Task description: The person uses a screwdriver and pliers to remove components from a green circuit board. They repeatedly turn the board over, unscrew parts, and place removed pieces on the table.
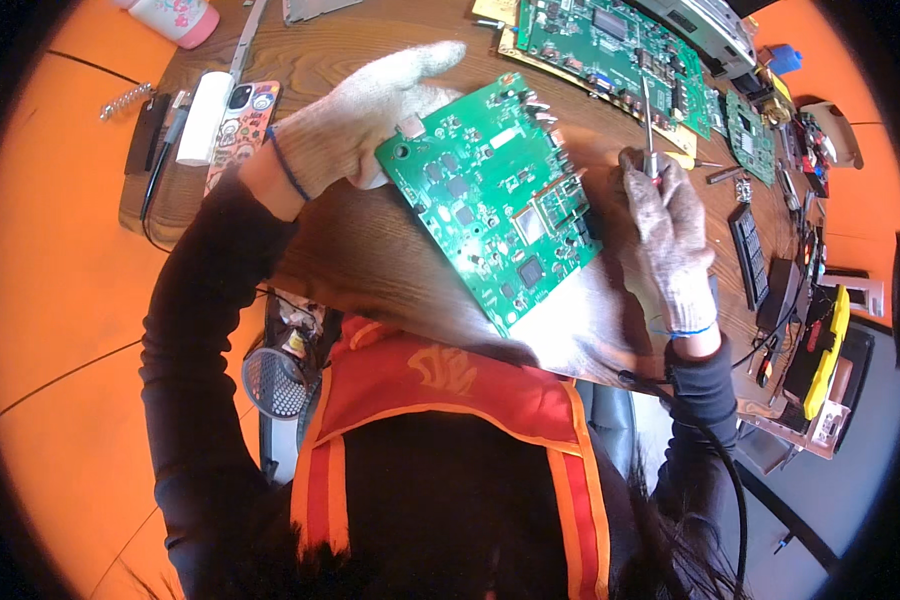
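A green circuit board (500, 195) is tilted above the wooden table, its chips and edge connectors facing up. My left hand (355, 125), in a pale knit glove, grips it by the upper left edge. The thumb sticks out, and the other fingers are partly hidden behind the board. To the right of the board, my right hand (673, 230) wears a dirtier glove and is closed on a screwdriver (648, 120). Its thin metal shaft points away from me, and the handle is mostly hidden by the fingers. The screwdriver is apart from the held board.
A larger green board (615, 65) lies at the back, beside a smaller one (748, 135). On the left are a sticker-covered phone (240, 125), a white roll (206, 118) and a pink cup (178, 18). Tools and a black bar (748, 257) crowd the right. A cable (715, 440) crosses my right sleeve.
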